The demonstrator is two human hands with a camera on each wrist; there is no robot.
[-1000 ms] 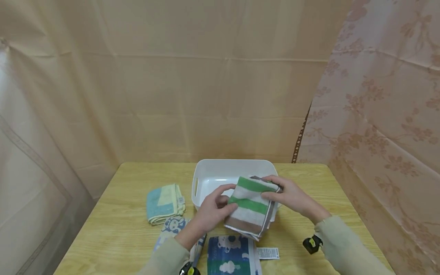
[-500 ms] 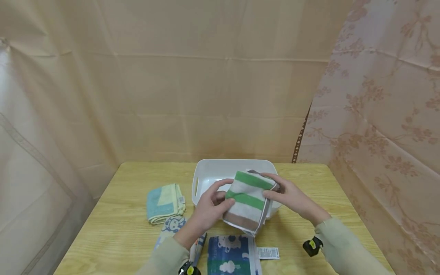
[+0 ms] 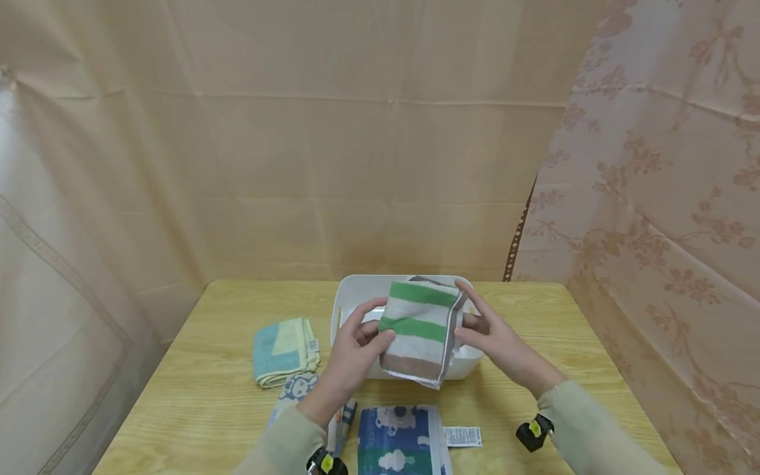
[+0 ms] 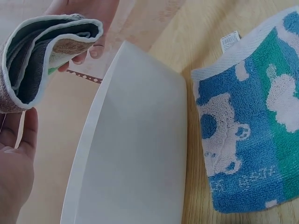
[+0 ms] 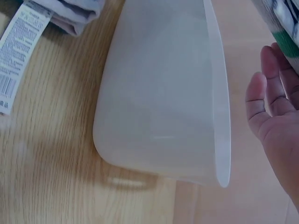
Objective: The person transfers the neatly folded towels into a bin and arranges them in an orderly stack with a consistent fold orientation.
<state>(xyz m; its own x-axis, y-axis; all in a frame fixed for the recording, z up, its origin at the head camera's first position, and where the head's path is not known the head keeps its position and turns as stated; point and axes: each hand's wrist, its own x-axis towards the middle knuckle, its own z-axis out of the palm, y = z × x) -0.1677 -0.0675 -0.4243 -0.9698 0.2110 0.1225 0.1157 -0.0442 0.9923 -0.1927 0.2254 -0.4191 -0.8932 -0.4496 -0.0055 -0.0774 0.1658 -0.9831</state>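
Observation:
A folded towel (image 3: 417, 323) with green, white and brown stripes is held up in front of and partly over a white plastic basin (image 3: 469, 365). My left hand (image 3: 350, 349) pinches its left edge, thumb in front. At the right edge, my right hand (image 3: 505, 346) holds it between thumb and fingers. The left wrist view shows the striped towel (image 4: 70, 46) from its end, its folded layers curving open above the basin's rim. In the right wrist view only a corner of the towel (image 5: 286, 43) shows, by the right fingers.
A blue-green bear towel (image 3: 394, 441) with a white label (image 3: 463, 436) lies in front of the basin. To the left is a teal-and-yellow folded towel (image 3: 285, 353). A blue-and-white patterned towel (image 3: 299, 388) lies partly under my left forearm. Curtains stand behind the wooden table (image 3: 196, 409).
Both hands have raised the striped towel and shifted it slightly left, away from me toward the basin. It has turned more upright. The other towels and the basin stay put.

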